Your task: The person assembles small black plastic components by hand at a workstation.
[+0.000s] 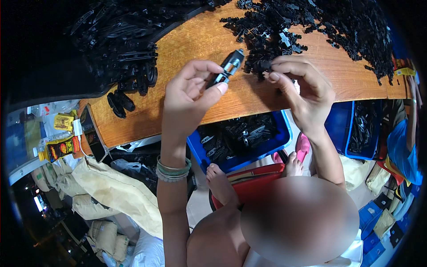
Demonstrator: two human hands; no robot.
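Note:
My left hand (191,86) holds a long black plastic part (231,63) over the wooden table, between thumb and fingers. It tapers at its far end and has shiny silvery windows along its side. Fingers closed in a pinch, my right hand (307,84) is at the near edge of a heap of small black clip-like parts (275,33). A small dark piece (263,66) shows by its fingertips; whether it is gripped or lies in the heap is unclear. Two black oval parts (120,103) lie at the table's left corner, beside a large pile of long black parts (133,58).
Below the edge of the wooden table (195,40) stands a blue crate (249,158) of black parts, with another blue crate (351,153) to its right. Sacks (115,187) lie at the left. Another person in blue (402,142) is at the far right.

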